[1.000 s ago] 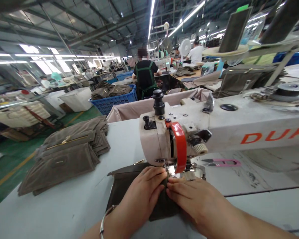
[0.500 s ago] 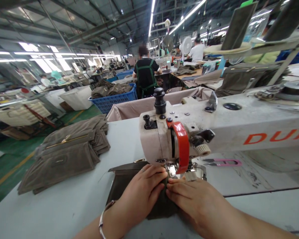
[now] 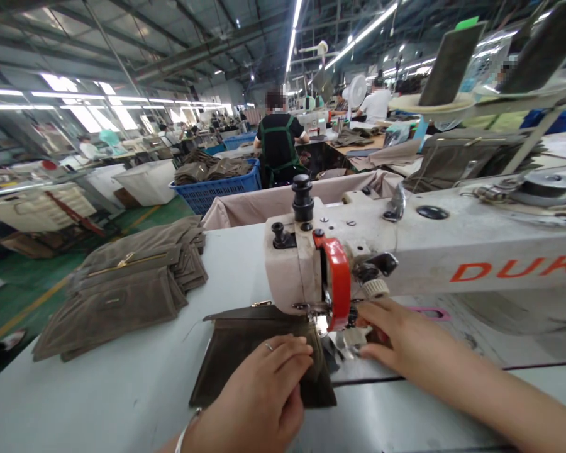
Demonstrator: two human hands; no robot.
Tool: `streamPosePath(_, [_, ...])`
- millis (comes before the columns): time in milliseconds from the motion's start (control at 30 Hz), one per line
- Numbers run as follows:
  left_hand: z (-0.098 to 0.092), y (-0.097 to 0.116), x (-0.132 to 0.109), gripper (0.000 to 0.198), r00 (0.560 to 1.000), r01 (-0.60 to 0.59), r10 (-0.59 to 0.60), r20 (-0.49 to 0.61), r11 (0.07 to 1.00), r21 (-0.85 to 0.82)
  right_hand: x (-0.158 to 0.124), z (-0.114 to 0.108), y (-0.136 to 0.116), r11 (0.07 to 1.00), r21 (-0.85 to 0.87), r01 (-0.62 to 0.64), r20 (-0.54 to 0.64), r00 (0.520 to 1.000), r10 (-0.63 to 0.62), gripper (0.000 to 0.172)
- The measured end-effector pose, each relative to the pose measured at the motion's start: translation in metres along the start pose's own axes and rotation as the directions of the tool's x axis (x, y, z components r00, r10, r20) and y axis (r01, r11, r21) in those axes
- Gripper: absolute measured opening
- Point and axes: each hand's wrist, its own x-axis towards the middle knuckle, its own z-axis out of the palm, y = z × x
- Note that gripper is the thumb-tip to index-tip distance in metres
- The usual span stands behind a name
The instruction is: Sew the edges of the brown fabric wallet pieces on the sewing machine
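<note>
The fabric piece is plain, dark olive-brown. The sewing machine is off-white, its lettering orange-red, its guard glossy red. Pink-handled snips show at right. At left, grey-brown pouches bear a gold zip. The bench is pale blue-grey, the far basket blue, the floor green, striped yellow.

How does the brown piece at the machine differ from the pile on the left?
The piece lies partly under the left hand; no hand touches the pile. The piece looks thinner and darker, while the pile is thick with several layers. Both are brownish fabric with gold-coloured hardware.
</note>
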Motion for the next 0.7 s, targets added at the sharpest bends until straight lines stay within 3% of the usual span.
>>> streamPosePath(67, [0.002,0.001,0.003,0.040,1.000,-0.011,0.011,-0.011,0.999,0.052,0.007,0.015,-0.003,0.997,-0.061,-0.041,-0.112,0.993,0.034,0.010])
streamPosePath(133, [0.002,0.000,0.005,0.036,0.999,-0.043,0.044,-0.011,0.993,0.114,0.007,0.022,-0.013,0.996,-0.069,0.064,-0.155,0.985,-0.074,0.005])
streamPosePath(233, [0.000,-0.003,0.006,0.034,0.994,-0.056,0.073,-0.086,0.981,0.186,-0.003,0.018,-0.033,0.930,0.040,0.366,-0.083,0.929,-0.362,0.012])
streamPosePath(333, [0.006,-0.007,0.002,0.037,0.985,-0.127,0.151,-0.086,0.964,0.232,-0.013,0.014,-0.048,0.863,0.130,0.487,-0.015,0.872,-0.490,0.015])
streamPosePath(500, [0.024,-0.012,-0.003,0.046,0.977,-0.199,0.172,0.129,0.949,0.243,-0.014,0.022,-0.051,0.870,0.088,0.486,-0.038,0.874,-0.484,0.013])
streamPosePath(700, [0.008,-0.015,0.012,0.038,0.976,-0.197,0.165,0.144,0.950,0.243,-0.011,0.032,-0.050,0.885,0.030,0.464,-0.052,0.885,-0.462,0.017])
